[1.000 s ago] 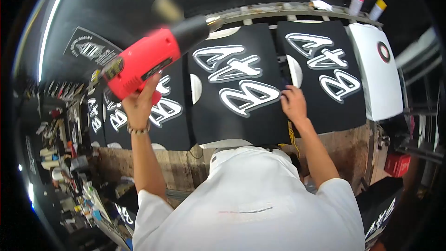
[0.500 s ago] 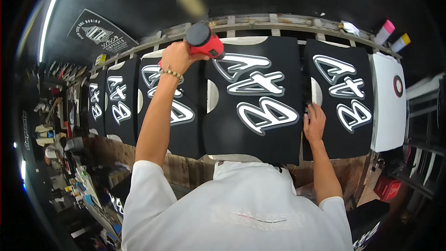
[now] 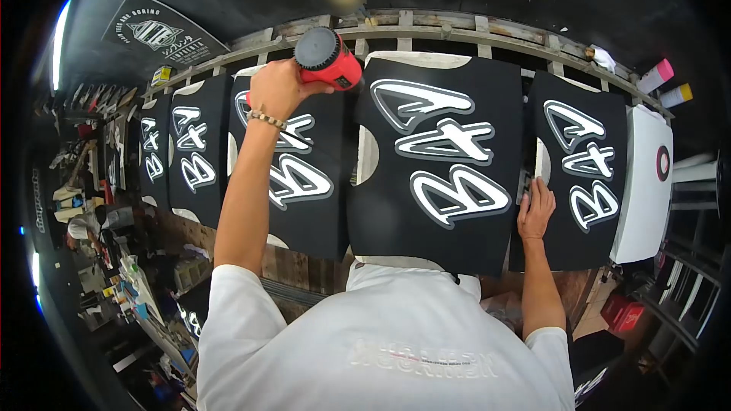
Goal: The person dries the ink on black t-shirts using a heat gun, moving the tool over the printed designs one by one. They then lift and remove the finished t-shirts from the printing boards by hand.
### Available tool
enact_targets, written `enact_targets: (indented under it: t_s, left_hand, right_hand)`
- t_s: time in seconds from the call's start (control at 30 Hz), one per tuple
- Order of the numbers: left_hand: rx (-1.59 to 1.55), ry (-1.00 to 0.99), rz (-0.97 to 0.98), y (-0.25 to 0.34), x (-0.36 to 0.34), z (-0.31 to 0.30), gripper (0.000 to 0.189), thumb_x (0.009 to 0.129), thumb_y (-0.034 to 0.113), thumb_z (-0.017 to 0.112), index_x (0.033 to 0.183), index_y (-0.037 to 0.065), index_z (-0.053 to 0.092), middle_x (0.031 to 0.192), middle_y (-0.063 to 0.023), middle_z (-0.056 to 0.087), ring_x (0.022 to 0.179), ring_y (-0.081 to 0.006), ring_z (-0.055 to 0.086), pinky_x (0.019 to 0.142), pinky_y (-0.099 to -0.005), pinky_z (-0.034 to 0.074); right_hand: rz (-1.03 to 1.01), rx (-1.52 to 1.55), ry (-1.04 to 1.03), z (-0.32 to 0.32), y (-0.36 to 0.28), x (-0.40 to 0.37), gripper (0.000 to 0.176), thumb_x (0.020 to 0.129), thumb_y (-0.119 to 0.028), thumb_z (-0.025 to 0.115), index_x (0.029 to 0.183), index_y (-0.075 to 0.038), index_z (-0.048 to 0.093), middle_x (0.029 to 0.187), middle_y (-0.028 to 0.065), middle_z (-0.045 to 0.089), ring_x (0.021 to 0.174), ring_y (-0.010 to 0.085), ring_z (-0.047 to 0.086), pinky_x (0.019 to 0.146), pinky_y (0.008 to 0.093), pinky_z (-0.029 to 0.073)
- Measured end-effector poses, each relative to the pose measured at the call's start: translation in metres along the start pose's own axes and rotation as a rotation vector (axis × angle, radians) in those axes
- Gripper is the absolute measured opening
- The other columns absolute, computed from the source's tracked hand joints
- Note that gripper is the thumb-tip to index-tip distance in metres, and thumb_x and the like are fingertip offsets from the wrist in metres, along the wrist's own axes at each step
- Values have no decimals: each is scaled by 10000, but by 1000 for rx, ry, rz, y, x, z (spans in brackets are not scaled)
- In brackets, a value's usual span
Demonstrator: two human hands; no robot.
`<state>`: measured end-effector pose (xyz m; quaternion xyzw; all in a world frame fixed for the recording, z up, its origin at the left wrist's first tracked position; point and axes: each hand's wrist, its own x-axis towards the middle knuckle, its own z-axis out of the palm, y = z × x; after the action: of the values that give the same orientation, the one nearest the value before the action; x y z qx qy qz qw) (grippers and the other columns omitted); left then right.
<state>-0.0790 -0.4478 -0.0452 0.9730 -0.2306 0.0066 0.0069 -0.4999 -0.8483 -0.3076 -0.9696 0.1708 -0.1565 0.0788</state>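
My left hand is wrapped round the handle of a red heat gun with a dark grey round back end. The gun is held above the far edge of the panels, near the gap between two black fabric pieces. A large black fabric panel with white and grey lettering lies in front of me. To its right is another lettered black panel. My right hand rests at that panel's left edge, fingers stretched out and apart. Its fingertips touch the panel near a pale curved cutout.
More lettered black panels lie in a row to the left. A white board with a round tape roll stands at the right end. Pink-capped and yellow-capped cans sit by the wooden rail. A red crate is lower right.
The view has shifted, so the panels and rail appear farther right. My left hand still grips the heat gun, which appears turned slightly. My right hand stays at the right panel's edge.
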Motion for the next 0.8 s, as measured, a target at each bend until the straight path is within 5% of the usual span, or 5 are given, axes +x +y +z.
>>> enact_targets:
  t_s: [0.4, 0.5, 0.57, 0.67, 0.8]
  left_hand:
    - [-337, 161, -119, -2, -1, 22, 623, 759, 629, 879, 942, 40, 790, 769, -144, 749, 737, -341, 735, 695, -427, 572]
    - [-1073, 213, -291, -4, -33, 2, 415, 854, 347, 907, 1013, -6, 758, 800, -48, 730, 697, -122, 663, 672, -294, 550]
    - [-1391, 304, -347, -12, -63, 7, 306, 967, 234, 808, 1121, -12, 709, 899, -47, 734, 759, -124, 689, 683, -277, 567]
    - [-1554, 382, -447, -28, -111, 7, 283, 1031, 204, 736, 1206, -7, 670, 936, -62, 724, 780, -150, 705, 692, -296, 581]
    - [-1516, 557, -623, -41, -161, 1, 326, 1051, 273, 712, 1202, -11, 659, 955, -89, 719, 813, -169, 714, 709, -306, 585]
  right_hand:
    - [108, 120, 42, -11, -19, 38, 269, 973, -171, 679, 1199, -37, 740, 1260, 151, 708, 1184, 360, 631, 1039, 492, 460]
    - [-35, 362, 185, -4, -114, 86, 114, 922, -139, 739, 992, -53, 767, 1075, 132, 743, 1015, 346, 677, 896, 472, 510]
    - [-120, 712, -51, 12, -205, 118, 90, 902, -118, 754, 962, -51, 761, 1065, 135, 747, 1050, 330, 691, 895, 467, 524]
    - [-593, 769, -212, 57, -325, 168, 336, 899, -148, 755, 1212, -28, 735, 1323, 131, 700, 1272, 361, 628, 1131, 499, 465]
    - [-707, 491, -288, 110, -422, 197, 598, 999, -352, 643, 1503, -45, 545, 1623, 129, 458, 1510, 375, 399, 1256, 539, 297]
